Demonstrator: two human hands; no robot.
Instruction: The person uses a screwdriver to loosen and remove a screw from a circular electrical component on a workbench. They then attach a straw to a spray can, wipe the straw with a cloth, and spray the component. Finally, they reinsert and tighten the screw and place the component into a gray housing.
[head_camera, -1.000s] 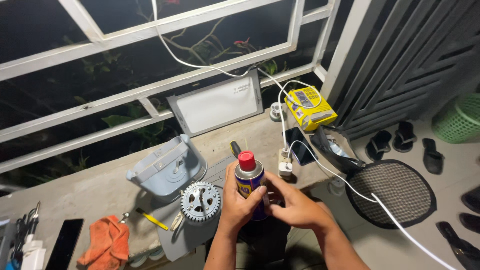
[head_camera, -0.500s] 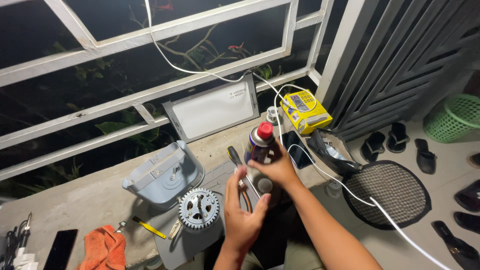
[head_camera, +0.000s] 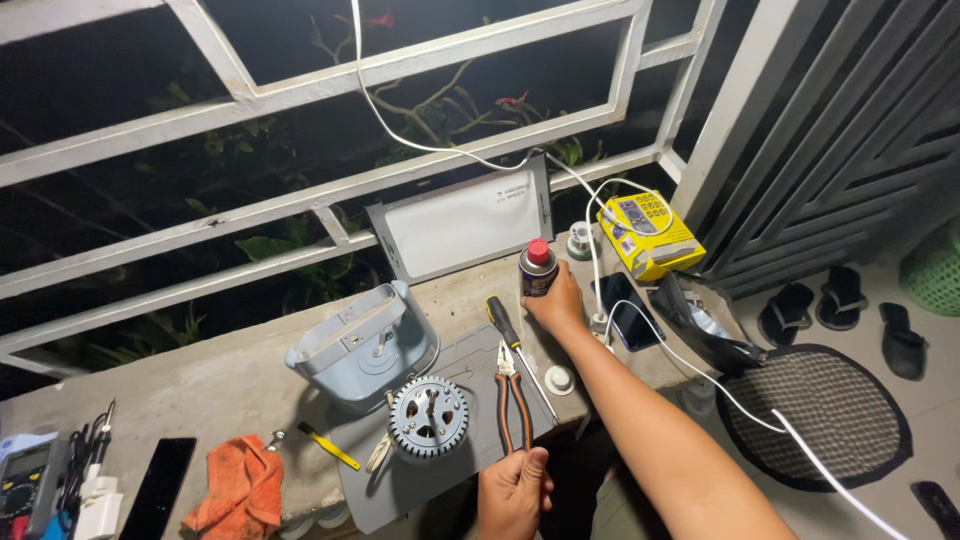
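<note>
Red-capped spray can (head_camera: 538, 270) stands upright in right hand (head_camera: 556, 302).

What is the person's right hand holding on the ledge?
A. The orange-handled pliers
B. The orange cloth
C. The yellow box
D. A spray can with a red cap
D: the right hand is wrapped around the spray can with the red cap, standing upright on the ledge, while the pliers lie apart on the grey mat near the left hand.
</note>
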